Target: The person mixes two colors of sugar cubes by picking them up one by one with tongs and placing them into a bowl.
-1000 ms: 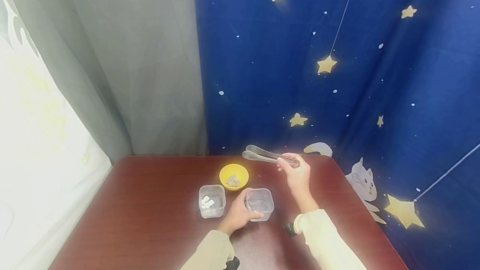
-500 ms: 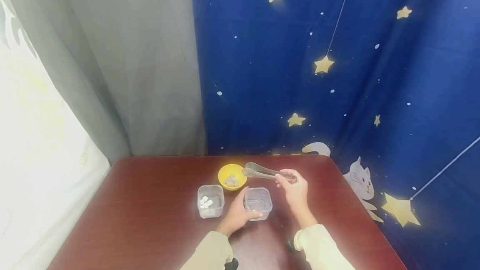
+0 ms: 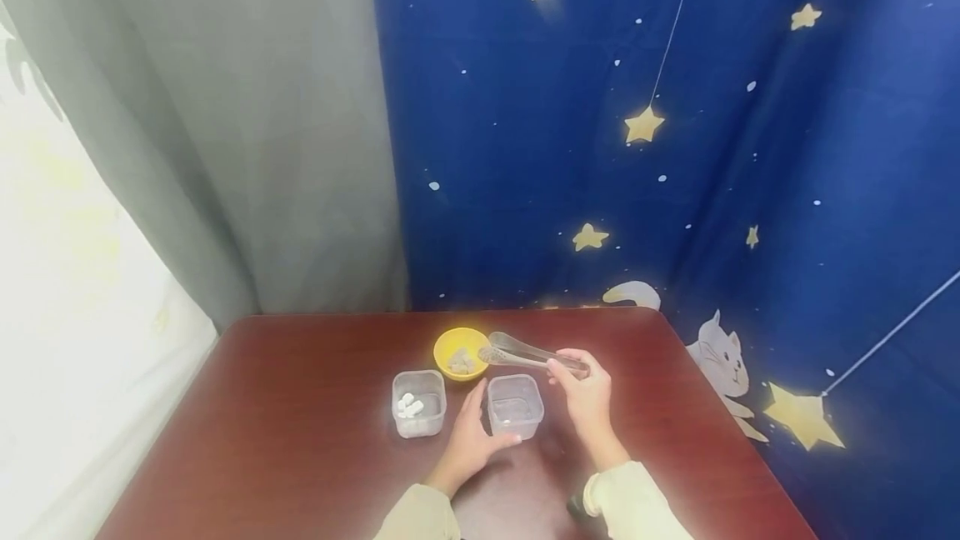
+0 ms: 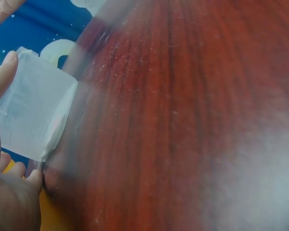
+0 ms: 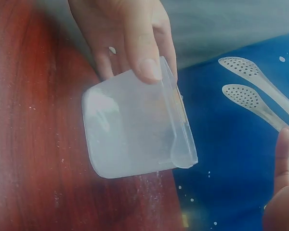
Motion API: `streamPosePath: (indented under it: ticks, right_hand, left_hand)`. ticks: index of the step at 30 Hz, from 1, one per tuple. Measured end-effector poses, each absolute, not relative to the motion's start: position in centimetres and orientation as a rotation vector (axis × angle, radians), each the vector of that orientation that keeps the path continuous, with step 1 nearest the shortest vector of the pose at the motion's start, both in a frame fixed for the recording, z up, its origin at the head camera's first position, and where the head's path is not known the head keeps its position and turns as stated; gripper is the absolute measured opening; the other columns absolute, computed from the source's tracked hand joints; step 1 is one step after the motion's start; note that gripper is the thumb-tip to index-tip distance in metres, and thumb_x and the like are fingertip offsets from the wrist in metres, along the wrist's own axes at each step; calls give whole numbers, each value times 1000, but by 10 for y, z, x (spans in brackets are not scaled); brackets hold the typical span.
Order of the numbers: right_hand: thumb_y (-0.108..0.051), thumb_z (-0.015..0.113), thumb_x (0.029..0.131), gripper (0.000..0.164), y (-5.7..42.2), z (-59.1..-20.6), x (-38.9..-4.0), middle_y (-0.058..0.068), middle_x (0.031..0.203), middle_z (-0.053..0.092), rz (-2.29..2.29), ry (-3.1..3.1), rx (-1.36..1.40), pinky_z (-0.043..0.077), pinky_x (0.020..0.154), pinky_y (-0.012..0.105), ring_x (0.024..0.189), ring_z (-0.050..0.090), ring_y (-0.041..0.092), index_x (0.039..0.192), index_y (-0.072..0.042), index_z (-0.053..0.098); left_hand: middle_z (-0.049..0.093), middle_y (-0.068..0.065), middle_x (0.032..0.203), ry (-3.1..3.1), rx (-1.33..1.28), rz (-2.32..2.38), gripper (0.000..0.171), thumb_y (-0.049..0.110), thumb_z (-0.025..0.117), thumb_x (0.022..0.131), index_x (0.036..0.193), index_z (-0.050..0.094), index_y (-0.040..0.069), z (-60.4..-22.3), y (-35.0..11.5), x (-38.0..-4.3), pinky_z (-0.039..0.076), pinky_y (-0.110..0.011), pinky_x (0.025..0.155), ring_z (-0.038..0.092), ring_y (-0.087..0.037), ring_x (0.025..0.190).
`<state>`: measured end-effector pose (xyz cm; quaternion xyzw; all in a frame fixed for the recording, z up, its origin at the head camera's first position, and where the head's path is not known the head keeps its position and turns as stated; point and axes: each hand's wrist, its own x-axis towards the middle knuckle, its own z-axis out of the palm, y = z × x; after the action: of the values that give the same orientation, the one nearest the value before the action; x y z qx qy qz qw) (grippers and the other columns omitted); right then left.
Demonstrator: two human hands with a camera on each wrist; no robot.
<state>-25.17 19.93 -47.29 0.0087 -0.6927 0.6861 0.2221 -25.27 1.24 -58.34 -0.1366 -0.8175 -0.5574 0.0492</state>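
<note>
In the head view my left hand lies beside a clear plastic container, its thumb and fingers spread wide around the near left corner. The right wrist view shows its thumb over the side of that container; whether it touches is hard to tell. My right hand grips metal tongs by the handle end. Their perforated tips are apart, with nothing between them, above the right rim of a yellow bowl. Small greyish chunks lie in the bowl.
A second clear container stands to the left, with several white pieces inside. All this rests on a dark red wooden table. Behind its far edge hang a grey curtain and a blue star-patterned curtain.
The tongs have come down from above the table's far edge to the bowl's right rim. My left hand has loosened from the right container and moved slightly left.
</note>
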Motion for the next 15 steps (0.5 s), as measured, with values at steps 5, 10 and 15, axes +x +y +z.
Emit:
streamPosePath:
  ticks: [5,10,15]
  right_hand:
    - [1,76,81,27,196,-470,-247,8,78,72,1904,-1938,-10,57,62,35,63,69,26,103,11,66]
    - [0,76,81,26,192,-471,-244,11,78,71,1891,-1975,-32,53,56,26,64,68,34,103,9,67]
    - [1,76,81,24,188,-471,-241,18,82,71,1893,-2006,-16,52,55,27,60,68,21,103,7,68]
  left_hand:
    - [35,-22,148,-2417,-459,-1800,104,22,89,68,149,28,-2,-582,7,-244,38,-45,104,39,-37,133]
    - [36,-23,148,-2366,-497,-1942,98,14,88,70,147,31,-3,-579,-1,-235,35,-43,105,37,-39,135]
    - [40,-28,143,-2283,-563,-2011,88,8,85,71,143,36,-7,-579,-12,-225,38,-48,102,40,-45,130]
